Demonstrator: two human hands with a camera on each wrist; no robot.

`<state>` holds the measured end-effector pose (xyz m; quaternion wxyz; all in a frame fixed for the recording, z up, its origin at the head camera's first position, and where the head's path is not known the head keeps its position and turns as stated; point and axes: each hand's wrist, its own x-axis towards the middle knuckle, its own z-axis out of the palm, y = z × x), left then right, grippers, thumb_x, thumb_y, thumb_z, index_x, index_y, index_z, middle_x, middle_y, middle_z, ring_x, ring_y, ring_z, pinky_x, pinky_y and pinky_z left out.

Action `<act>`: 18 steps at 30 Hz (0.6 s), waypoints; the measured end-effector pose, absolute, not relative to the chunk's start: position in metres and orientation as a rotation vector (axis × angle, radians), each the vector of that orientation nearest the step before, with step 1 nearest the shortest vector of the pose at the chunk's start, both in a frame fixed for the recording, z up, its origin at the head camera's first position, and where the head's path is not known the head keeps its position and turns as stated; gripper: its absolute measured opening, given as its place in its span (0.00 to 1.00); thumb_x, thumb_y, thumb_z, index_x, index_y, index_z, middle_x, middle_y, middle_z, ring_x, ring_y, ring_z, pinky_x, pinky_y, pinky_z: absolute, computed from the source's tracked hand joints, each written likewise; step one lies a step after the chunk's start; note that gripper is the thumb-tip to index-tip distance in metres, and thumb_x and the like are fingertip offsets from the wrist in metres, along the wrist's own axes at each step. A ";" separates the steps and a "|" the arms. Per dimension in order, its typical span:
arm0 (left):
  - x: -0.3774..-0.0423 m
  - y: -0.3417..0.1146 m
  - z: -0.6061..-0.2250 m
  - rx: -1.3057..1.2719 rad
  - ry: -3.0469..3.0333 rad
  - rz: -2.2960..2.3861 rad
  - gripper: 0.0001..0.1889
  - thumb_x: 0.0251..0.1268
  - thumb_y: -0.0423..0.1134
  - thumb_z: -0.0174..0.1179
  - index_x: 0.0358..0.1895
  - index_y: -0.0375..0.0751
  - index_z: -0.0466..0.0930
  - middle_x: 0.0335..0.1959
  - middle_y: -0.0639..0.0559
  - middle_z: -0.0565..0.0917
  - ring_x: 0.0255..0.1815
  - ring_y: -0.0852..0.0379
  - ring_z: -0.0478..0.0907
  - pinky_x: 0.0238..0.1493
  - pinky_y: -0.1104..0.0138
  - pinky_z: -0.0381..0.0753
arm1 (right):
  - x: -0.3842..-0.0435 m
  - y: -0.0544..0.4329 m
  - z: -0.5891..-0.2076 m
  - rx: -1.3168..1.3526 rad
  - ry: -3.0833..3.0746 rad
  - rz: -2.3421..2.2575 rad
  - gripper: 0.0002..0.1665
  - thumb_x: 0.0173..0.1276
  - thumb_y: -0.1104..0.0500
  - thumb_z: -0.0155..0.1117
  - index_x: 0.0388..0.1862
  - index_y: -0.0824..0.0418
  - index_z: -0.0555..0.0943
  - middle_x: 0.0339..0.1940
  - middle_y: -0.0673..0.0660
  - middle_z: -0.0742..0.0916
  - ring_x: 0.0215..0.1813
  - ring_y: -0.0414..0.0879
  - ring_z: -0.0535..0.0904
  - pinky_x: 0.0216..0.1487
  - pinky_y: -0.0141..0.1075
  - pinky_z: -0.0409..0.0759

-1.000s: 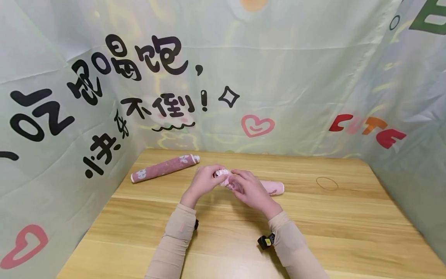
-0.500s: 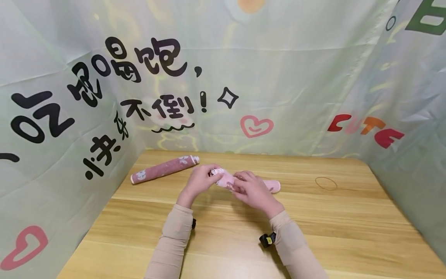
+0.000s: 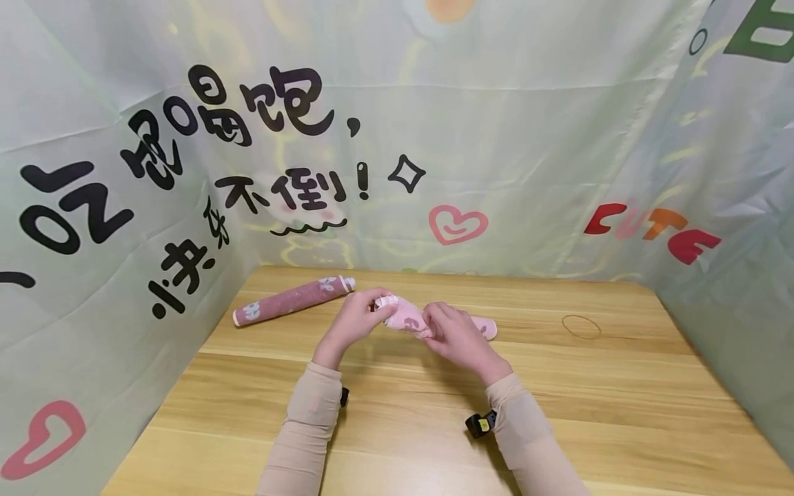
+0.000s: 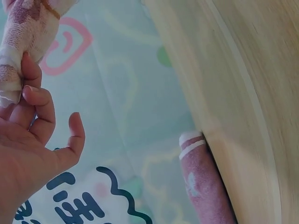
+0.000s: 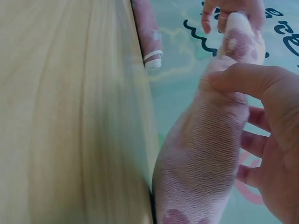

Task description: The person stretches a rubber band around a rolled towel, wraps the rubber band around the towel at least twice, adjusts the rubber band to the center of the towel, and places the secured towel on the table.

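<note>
A light pink rolled towel (image 3: 406,318) with darker spots is held between both hands over the back middle of the table. My left hand (image 3: 355,320) pinches its left end, thumb on the near side. My right hand (image 3: 457,336) grips the middle, where the cloth is squeezed narrow; the right end sticks out beyond the fingers. In the left wrist view a brown rubber band (image 4: 50,9) goes round the towel near the right hand. The right wrist view shows the thumb pressed on top of the towel (image 5: 201,135), its near part bulging wider.
A mauve rolled towel (image 3: 291,301) with pale flower prints lies at the back left of the wooden table (image 3: 397,427). A loose rubber band (image 3: 584,338) lies on the right. Printed cloth (image 3: 527,151) hangs behind and along both sides.
The right hand has slid slightly right along the pink towel, and more of the towel shows between the hands. The left hand has shifted a little left, keeping the end.
</note>
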<state>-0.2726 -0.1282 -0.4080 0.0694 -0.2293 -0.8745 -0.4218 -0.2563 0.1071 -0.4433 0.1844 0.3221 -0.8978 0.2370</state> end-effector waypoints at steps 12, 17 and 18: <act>-0.273 -0.128 -0.407 -0.680 -2.656 -1.319 0.13 0.66 0.44 0.62 0.50 0.44 0.83 0.28 0.53 0.81 0.23 0.60 0.70 0.24 0.70 0.71 | -0.257 0.105 -0.447 0.743 -2.571 0.633 0.30 0.52 0.58 0.76 0.52 0.61 0.73 0.44 0.57 0.86 0.45 0.53 0.85 0.51 0.50 0.80; -0.272 -0.124 -0.408 -0.661 -2.681 -1.169 0.17 0.67 0.47 0.61 0.55 0.45 0.81 0.37 0.50 0.84 0.31 0.58 0.76 0.34 0.65 0.77 | -0.256 0.107 -0.446 0.702 -2.584 0.637 0.24 0.55 0.60 0.73 0.49 0.60 0.73 0.38 0.56 0.87 0.37 0.50 0.83 0.48 0.50 0.80; -0.272 -0.123 -0.408 -0.668 -2.675 -1.133 0.18 0.67 0.47 0.61 0.57 0.46 0.80 0.42 0.49 0.84 0.35 0.57 0.77 0.38 0.63 0.78 | -0.256 0.107 -0.446 0.702 -2.583 0.644 0.23 0.55 0.60 0.72 0.48 0.60 0.73 0.37 0.56 0.86 0.35 0.49 0.82 0.45 0.49 0.80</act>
